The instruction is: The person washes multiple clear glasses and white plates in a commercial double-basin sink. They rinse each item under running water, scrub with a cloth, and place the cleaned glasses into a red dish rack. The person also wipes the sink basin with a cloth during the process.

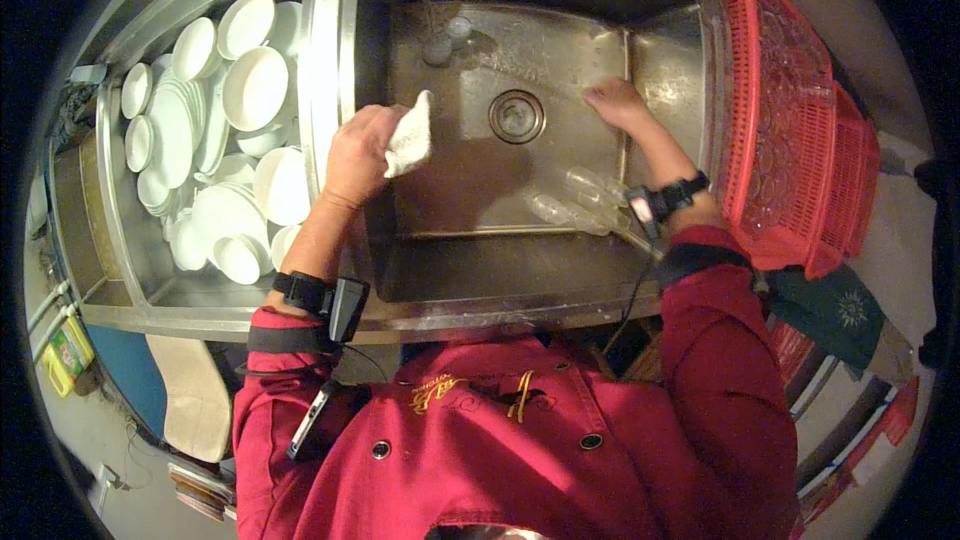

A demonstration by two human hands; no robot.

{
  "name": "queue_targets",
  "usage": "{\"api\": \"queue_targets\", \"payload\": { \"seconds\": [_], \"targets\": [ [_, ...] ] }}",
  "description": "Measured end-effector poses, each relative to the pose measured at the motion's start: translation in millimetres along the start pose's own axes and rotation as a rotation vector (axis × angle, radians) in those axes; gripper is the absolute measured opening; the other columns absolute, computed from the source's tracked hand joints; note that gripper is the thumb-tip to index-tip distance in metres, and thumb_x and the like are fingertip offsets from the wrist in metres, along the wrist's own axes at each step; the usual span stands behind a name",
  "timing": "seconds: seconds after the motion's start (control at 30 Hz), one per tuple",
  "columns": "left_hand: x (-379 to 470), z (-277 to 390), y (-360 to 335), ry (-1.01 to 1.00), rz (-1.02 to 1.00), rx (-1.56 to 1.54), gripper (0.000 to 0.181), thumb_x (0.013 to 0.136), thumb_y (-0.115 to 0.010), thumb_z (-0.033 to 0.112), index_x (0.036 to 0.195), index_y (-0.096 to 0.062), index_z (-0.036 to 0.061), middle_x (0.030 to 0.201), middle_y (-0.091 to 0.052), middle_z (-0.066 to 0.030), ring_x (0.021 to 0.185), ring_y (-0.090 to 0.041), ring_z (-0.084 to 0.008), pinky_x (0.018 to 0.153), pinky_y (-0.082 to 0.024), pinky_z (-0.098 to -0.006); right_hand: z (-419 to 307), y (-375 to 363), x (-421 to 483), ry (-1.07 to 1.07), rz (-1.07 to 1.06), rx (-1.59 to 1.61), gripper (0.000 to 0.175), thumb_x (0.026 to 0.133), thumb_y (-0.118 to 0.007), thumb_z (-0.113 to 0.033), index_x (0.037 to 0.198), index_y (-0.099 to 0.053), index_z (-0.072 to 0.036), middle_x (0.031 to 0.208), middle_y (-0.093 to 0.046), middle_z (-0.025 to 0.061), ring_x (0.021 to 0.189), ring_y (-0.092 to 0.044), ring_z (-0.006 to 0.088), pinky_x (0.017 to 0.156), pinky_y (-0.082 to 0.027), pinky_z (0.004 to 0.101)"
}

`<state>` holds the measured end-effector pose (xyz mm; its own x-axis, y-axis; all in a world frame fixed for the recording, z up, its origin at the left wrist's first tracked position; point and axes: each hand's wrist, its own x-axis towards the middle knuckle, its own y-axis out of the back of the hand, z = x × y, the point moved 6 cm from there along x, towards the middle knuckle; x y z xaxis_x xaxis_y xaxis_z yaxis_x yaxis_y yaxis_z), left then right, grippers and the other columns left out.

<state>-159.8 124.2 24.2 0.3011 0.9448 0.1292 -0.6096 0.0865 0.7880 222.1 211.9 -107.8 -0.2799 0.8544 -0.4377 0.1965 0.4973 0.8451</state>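
Note:
My left hand [360,150] grips a folded white cloth [410,139] above the left rim of the steel sink [465,187]. Over the right part of the same basin, my right hand [621,105] is blurred, with its fingers curled; whether anything small is in it cannot be made out. Nearer me, several clear glass vessels [551,208] lie on their sides on the sink floor below that hand. A round drain [517,116] sits between my hands. Toward the back left, small clear glasses [437,52] stand by a thin stream of water [425,0].
White bowls [255,88] and stacked plates [171,135] fill the left basin. A red plastic basket [739,112] with several clear glasses [780,90] stands against the sink's right side. A steel divider [326,37] separates the basins. Cables hang from devices on both forearms.

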Motion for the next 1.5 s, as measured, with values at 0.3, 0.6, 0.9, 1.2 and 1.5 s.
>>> {"api": "queue_targets", "payload": {
  "seconds": [0.3, 0.6, 0.9, 1.2, 1.5],
  "targets": [
    [1, -4, -4, 0.089, -0.039, -0.034, 0.037, 0.074, -0.072, 0.027, 0.105, -0.062, 0.0085, 0.094, -0.063, -0.0129, 0.090, -0.060, -0.0335, 0.078, -0.048, -0.0394, 74, -99, -139, -0.164, -0.493, -0.343, 0.017, 0.078, -0.055, -0.005, 0.089, -0.067, 0.001, 0.091, -0.066, 0.0241, 0.092, -0.065, 0.0378, 0.079, -0.052, 0.0447],
    [-11, 57, -36, 0.218, 0.094, -0.372, 0.051, 0.067, -0.072, 0.001, 0.116, -0.059, 0.0047, 0.103, -0.065, -0.0139, 0.097, -0.064, -0.0273, 0.085, -0.050, -0.0348, 33, -5, -126, -0.221, 0.097, -0.155, 0.021, 0.085, -0.056, -0.020, 0.088, -0.067, -0.002, 0.084, -0.065, 0.0242, 0.076, -0.064, 0.0401, 0.070, -0.052, 0.0470],
    [10, 125, -107, -0.079, -0.256, -0.412, 0.062, 0.065, -0.074, 0.020, 0.120, -0.050, 0.0087, 0.099, -0.062, -0.0175, 0.092, -0.060, -0.0394, 0.081, -0.049, -0.0451, -152, 40, -137, 0.421, 0.309, 0.290, 0.014, 0.078, -0.065, -0.016, 0.078, -0.066, -0.002, 0.077, -0.066, 0.0170, 0.071, -0.064, 0.0368, 0.066, -0.053, 0.0425],
    [6, 145, -63, -0.249, -0.015, -0.028, 0.054, 0.063, -0.069, 0.007, 0.115, -0.055, 0.0043, 0.101, -0.058, -0.0151, 0.095, -0.056, -0.0355, 0.083, -0.046, -0.0447, -163, 25, -132, 0.019, 0.134, 0.570, 0.016, 0.082, -0.059, -0.012, 0.073, -0.062, 0.001, 0.059, -0.060, 0.0146, 0.050, -0.061, 0.0256, 0.052, -0.050, 0.0390],
    [-4, 67, -59, 0.489, 0.006, -0.738, 0.051, 0.068, -0.077, 0.009, 0.115, -0.057, 0.0006, 0.098, -0.068, -0.0095, 0.094, -0.063, -0.0179, 0.086, -0.048, -0.0300, -179, 65, -120, 0.507, 0.614, 0.318, 0.019, 0.079, -0.057, 0.003, 0.096, -0.063, -0.003, 0.079, -0.068, 0.0146, 0.071, -0.067, 0.0294, 0.065, -0.055, 0.0375]
  ]
}}
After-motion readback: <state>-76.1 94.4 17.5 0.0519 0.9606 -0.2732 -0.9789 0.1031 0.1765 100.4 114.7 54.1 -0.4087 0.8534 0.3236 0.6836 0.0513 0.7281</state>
